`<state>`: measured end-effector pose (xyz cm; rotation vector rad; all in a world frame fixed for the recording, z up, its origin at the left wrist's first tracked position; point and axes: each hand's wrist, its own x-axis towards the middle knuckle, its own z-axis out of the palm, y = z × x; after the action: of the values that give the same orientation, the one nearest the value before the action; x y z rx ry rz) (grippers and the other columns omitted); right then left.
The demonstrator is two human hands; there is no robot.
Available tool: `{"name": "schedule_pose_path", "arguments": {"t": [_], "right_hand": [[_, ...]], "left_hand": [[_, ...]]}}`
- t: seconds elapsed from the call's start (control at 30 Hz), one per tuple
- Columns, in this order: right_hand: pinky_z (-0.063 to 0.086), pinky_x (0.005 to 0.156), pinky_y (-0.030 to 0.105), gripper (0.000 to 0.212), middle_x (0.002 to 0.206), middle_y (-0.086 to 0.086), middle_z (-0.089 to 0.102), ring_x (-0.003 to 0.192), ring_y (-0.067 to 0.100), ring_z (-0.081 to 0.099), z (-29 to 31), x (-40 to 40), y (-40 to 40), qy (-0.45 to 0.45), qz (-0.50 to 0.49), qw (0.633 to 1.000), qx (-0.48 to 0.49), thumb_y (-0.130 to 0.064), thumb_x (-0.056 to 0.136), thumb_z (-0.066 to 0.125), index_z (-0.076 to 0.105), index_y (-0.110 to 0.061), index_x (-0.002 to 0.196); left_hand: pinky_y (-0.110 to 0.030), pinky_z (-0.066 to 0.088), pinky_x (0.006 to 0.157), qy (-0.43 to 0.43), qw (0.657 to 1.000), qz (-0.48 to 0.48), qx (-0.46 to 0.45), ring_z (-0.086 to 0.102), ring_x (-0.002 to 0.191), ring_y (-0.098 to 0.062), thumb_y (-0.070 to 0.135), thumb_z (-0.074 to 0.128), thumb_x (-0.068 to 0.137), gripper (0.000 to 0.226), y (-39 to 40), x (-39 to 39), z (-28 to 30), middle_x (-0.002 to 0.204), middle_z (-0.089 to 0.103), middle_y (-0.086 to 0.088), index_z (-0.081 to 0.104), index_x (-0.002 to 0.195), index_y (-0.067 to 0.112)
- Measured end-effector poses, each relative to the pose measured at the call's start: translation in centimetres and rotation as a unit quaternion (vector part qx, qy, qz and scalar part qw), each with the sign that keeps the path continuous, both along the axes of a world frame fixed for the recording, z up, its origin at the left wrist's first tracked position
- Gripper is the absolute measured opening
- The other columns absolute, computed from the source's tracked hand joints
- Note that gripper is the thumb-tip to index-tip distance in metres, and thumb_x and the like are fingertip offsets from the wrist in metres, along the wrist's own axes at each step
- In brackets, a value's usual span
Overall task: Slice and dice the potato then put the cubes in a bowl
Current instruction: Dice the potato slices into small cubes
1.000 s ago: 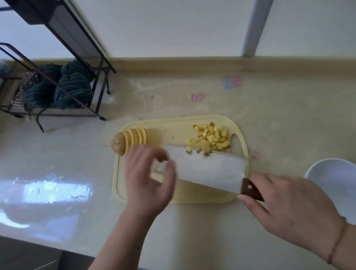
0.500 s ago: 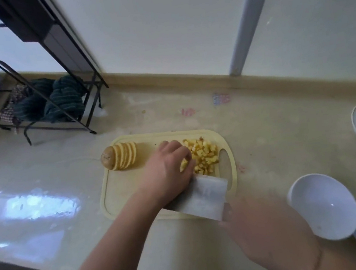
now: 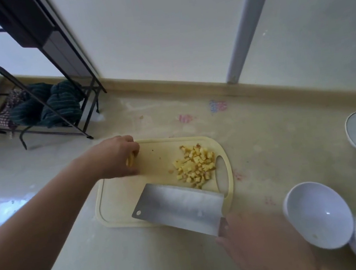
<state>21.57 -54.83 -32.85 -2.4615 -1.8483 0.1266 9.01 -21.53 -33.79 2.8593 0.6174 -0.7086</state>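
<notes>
Cubes (image 3: pixel 196 166) already sit piled at the board's (image 3: pixel 123 209) right end, so part of the dicing looks done. My left hand (image 3: pixel 116 158) curls over the remaining slices (image 3: pixel 130 160) at the far left corner; those still need cutting. My right hand (image 3: pixel 264 248) is wrapped round the cleaver (image 3: pixel 178 205) handle, blade resting low over the board's near edge. Three bowls (image 3: pixel 318 213) wait on the worktop (image 3: pixel 265 145), none holding cubes yet.
</notes>
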Motion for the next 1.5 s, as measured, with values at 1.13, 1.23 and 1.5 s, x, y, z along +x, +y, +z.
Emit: {"name": "schedule_pose_path", "arguments": {"t": [1.13,1.23,1.5], "right_hand": [[0.021,0.042,0.025,0.046,0.058,0.009,0.041,0.042,0.018,0.029,0.3,-1.2,2.4,0.717,-0.309,0.616,-0.106,-0.059,0.072,0.05,0.054,-0.013,0.073],[0.019,0.042,0.023,0.046,0.057,0.009,0.039,0.041,0.017,0.026,0.0,-0.6,2.0,0.698,-0.327,0.629,-0.098,-0.052,0.082,0.047,0.051,-0.006,0.08],[0.032,0.048,0.026,0.055,0.051,-0.001,0.047,0.043,0.009,0.038,-0.6,-1.6,1.4,0.556,-0.249,0.79,-0.067,-0.074,0.077,0.035,0.052,-0.022,0.078]], "left_hand": [[-0.026,0.051,0.104,-0.521,0.837,0.121,-0.118,0.061,0.122,-0.018,0.044,0.077,0.084,0.052,-14.3,-7.1,-8.7,0.133,0.063,-0.01,0.065,0.121,0.011],[-0.035,0.056,0.099,-0.494,0.854,0.119,-0.112,0.063,0.121,-0.024,0.043,0.076,0.085,0.051,-14.5,-5.7,-8.9,0.132,0.063,-0.014,0.069,0.118,0.005],[-0.049,0.051,0.1,-0.474,0.87,0.131,-0.034,0.061,0.119,-0.035,0.036,0.078,0.088,0.048,-15.1,-4.9,-9.3,0.13,0.064,-0.015,0.07,0.119,0.001]]}}
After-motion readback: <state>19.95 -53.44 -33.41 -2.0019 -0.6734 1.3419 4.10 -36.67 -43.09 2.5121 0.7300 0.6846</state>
